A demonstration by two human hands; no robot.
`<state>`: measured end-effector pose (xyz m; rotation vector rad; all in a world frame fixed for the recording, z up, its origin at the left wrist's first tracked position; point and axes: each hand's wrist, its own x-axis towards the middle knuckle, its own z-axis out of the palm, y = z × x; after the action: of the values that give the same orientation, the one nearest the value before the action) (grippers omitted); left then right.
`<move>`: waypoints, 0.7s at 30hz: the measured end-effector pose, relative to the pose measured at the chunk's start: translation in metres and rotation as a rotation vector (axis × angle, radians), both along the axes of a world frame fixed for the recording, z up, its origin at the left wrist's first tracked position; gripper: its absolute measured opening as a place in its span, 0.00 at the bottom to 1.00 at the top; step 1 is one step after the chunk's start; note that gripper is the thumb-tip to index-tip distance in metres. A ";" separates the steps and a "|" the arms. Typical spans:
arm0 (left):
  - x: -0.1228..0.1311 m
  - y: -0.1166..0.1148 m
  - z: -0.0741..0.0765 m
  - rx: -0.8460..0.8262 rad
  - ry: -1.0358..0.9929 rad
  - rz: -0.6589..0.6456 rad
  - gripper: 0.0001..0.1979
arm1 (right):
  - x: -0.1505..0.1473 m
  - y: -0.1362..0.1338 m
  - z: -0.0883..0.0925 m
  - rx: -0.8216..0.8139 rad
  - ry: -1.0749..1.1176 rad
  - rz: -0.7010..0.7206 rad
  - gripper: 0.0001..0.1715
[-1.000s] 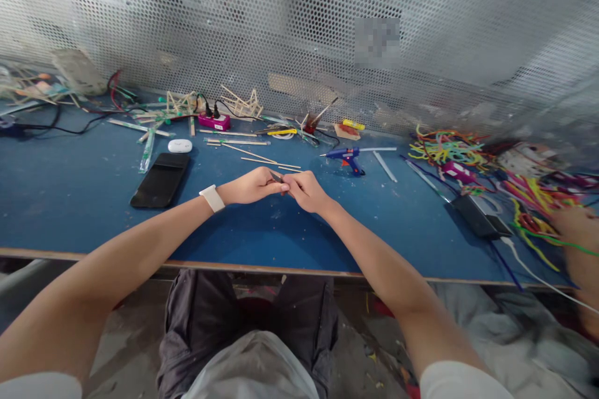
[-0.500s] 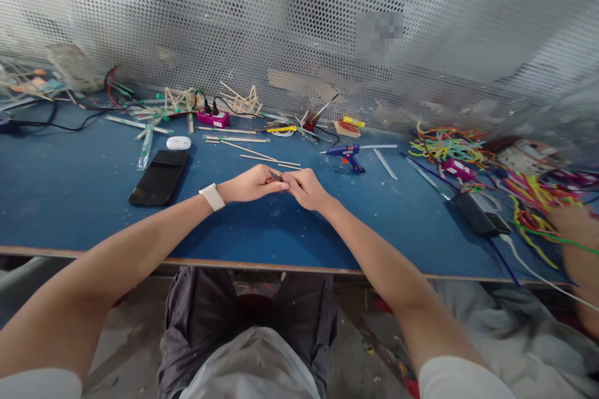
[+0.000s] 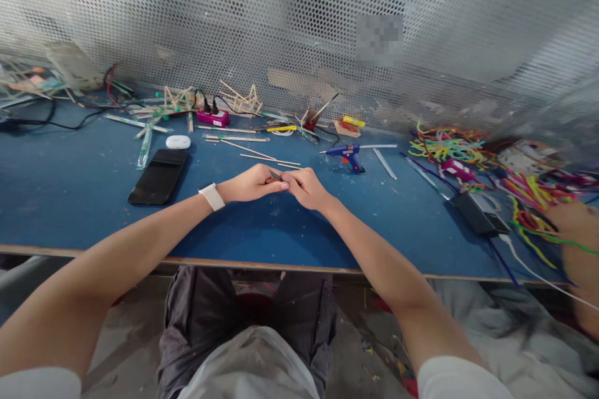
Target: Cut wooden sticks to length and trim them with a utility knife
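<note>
My left hand [image 3: 253, 183] and my right hand [image 3: 307, 189] meet above the middle of the blue table, fingertips touching. Between them shows a small dark flat piece [image 3: 275, 176] with a pointed look; fingers cover most of it. Both hands are closed, the left around the piece and the right pinching at its end. Just beyond the fingers lie thin wooden sticks [image 3: 253, 151]. A blue glue gun [image 3: 344, 153] rests on its side to the right of my hands, with a clear glue stick in its back.
Left of my hands lie a black phone [image 3: 159, 177] and a white earbud case [image 3: 178, 142]. A purple power strip [image 3: 213, 117] and a yellow cutter [image 3: 281, 128] sit near the perforated metal screen [image 3: 309, 25]. At right are colourful pipe cleaners [image 3: 447, 144], a black adapter [image 3: 477, 215] and another person's arm [image 3: 578, 249].
</note>
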<state>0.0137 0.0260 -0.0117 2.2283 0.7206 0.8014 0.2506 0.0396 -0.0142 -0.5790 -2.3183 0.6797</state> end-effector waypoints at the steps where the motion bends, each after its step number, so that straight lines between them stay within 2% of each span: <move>1: -0.001 -0.001 0.002 -0.016 0.006 -0.014 0.38 | 0.001 0.000 0.001 -0.004 -0.008 0.005 0.43; 8: -0.002 -0.006 0.013 -0.082 0.003 -0.079 0.35 | 0.005 0.000 0.004 -0.037 -0.034 0.026 0.43; 21: 0.001 -0.008 0.013 -0.105 -0.016 -0.094 0.33 | 0.006 0.001 0.004 -0.071 -0.026 0.047 0.43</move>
<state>0.0147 0.0178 0.0014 2.1428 0.6311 0.7180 0.2564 0.0407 -0.0102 -0.5697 -2.3466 0.7832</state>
